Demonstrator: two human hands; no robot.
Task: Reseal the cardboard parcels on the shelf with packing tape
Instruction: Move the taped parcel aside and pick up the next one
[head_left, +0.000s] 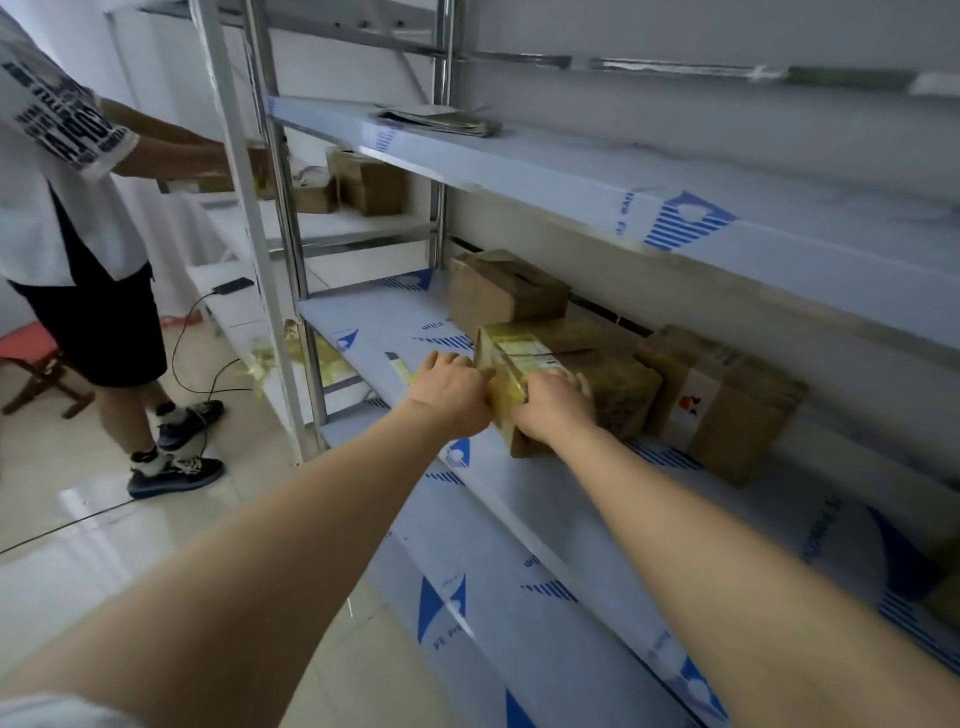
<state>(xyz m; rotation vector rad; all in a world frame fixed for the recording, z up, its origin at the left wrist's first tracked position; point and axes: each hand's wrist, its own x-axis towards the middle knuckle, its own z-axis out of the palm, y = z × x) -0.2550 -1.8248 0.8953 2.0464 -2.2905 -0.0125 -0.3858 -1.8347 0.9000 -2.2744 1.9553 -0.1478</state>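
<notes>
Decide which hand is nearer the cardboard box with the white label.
Right. The right hand grips the taped parcel just left of that labelled box; the left hand is at the parcel's opposite end, farther left.

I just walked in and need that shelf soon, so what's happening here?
A person grips a tape-wrapped parcel on the middle shelf, left hand at its end, right hand over its front edge. Two other parcels sit close by it. Another person stands at the next rack.
</notes>
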